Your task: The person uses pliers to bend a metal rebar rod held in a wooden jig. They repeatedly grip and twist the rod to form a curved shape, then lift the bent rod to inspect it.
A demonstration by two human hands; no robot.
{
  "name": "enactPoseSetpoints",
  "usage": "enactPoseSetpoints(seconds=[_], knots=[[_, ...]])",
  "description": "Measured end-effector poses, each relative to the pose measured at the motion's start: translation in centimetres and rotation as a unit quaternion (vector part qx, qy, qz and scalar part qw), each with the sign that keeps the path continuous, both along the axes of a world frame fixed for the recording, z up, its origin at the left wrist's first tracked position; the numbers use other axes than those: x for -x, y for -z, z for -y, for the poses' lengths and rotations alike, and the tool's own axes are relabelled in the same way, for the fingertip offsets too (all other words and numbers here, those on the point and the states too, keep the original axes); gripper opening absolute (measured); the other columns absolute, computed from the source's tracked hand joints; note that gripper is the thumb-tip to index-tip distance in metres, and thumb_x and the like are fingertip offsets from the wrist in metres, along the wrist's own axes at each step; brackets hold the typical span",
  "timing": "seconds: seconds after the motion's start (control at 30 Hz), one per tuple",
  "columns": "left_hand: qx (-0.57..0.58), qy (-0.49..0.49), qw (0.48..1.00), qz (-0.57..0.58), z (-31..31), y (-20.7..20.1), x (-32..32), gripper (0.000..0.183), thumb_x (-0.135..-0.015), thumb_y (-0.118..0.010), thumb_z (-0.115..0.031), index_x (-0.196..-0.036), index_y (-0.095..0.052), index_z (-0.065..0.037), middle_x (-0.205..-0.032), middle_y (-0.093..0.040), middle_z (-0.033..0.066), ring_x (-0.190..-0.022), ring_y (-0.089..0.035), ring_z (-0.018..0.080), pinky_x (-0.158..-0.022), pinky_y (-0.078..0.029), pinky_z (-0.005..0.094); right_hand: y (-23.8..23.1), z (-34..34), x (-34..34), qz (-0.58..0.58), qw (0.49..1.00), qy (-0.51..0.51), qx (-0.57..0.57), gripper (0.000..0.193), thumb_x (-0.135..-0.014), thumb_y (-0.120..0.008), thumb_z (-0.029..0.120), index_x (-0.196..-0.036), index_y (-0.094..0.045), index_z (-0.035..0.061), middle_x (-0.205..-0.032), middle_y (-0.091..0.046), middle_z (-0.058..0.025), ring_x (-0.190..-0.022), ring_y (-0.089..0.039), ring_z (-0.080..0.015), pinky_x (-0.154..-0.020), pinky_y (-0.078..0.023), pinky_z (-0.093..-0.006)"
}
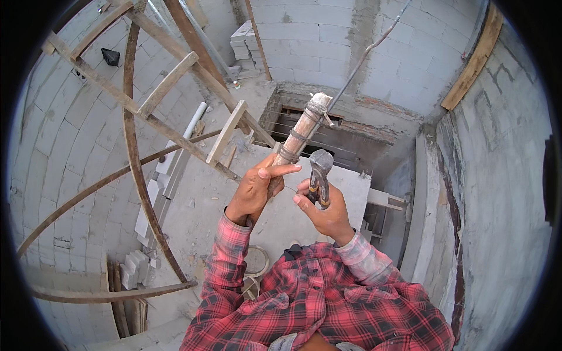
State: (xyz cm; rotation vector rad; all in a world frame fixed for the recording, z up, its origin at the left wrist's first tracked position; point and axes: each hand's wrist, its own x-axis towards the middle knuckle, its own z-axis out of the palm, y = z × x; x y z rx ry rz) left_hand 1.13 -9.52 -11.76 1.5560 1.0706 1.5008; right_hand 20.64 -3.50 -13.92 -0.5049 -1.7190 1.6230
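My left hand (253,192) is wrapped round the lower part of a short wooden pole (305,128), its index finger stretched across toward the right. Several turns of wire (299,136) bind the pole, and a long grey cable or rod (364,57) runs from its upper end to the upper right. In my right hand (331,215) are dark pincers (320,164) with their head pointing up, beside the pole and apart from it. A thin wire strand shows faintly between my two hands; whether my right fingertips pinch it, I cannot make out.
A wooden ladder (170,82) leans at the left, near curved wooden strips (133,146). Ahead, a floor opening (351,137) is crossed by thin bars. Grey block walls (328,41) surround me. Stacked blocks (136,268) and a bucket (257,260) stand lower left.
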Motion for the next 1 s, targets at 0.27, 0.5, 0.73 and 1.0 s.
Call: enactPoseSetpoints(seconds=[0.27, 0.5, 0.73, 1.0], knots=[[-0.005, -0.037, 0.998, -0.042, -0.5, 1.3, -1.1, 0.049, -0.107, -0.045, -0.038, -0.102, -0.074, 0.001, -0.108, -0.053, 0.0080, -0.066, -0.045, 0.0089, -0.056, -0.038, 0.0252, 0.0, -0.7, -1.6, 0.015, 0.975, 0.105, -0.195, 0.018, -0.087, -0.064, 0.002, -0.105, -0.064, -0.0003, -0.075, -0.064, -0.0106, -0.062, -0.060, -0.0186, -0.060, -0.046, -0.0304], [0.039, -0.037, 0.996, -0.077, -0.6, 0.6, -1.5, 0.043, -0.102, -0.056, -0.034, -0.087, -0.074, 0.002, -0.108, -0.057, 0.0096, -0.084, -0.054, 0.0148, -0.068, -0.045, 0.0274, -0.4, -1.8, -4.8, -0.009, 0.952, 0.222, -0.209, 0.023, -0.082, -0.067, -0.001, -0.103, -0.060, -0.0009, -0.081, -0.066, -0.0129, -0.073, -0.067, -0.0246, -0.067, -0.050, -0.0320], [0.065, -0.009, 0.996, -0.063, -1.0, 1.5, -2.8, 0.045, -0.099, -0.060, -0.044, -0.099, -0.075, -0.001, -0.113, -0.057, 0.0114, -0.087, -0.055, 0.0177, -0.072, -0.046, 0.0309, -1.6, -1.9, -6.4, 0.014, 0.965, 0.177, -0.193, 0.013, -0.095, -0.064, 0.010, -0.102, -0.065, -0.0011, -0.078, -0.065, -0.0072, -0.067, -0.058, -0.0140, -0.065, -0.047, -0.0282], [0.033, 0.035, 0.996, 0.076, -1.0, 2.9, -3.5, 0.109, -0.086, -0.015, -0.089, -0.115, -0.071, 0.000, -0.120, -0.054, 0.0116, -0.079, -0.050, 0.0148, -0.070, -0.042, 0.0294, -0.1, -1.4, -5.2, 0.032, 0.969, 0.152, -0.195, 0.012, -0.094, -0.064, 0.011, -0.097, -0.062, -0.0015, -0.065, -0.054, -0.0086, -0.057, -0.048, -0.0145, -0.054, -0.038, -0.0316]])
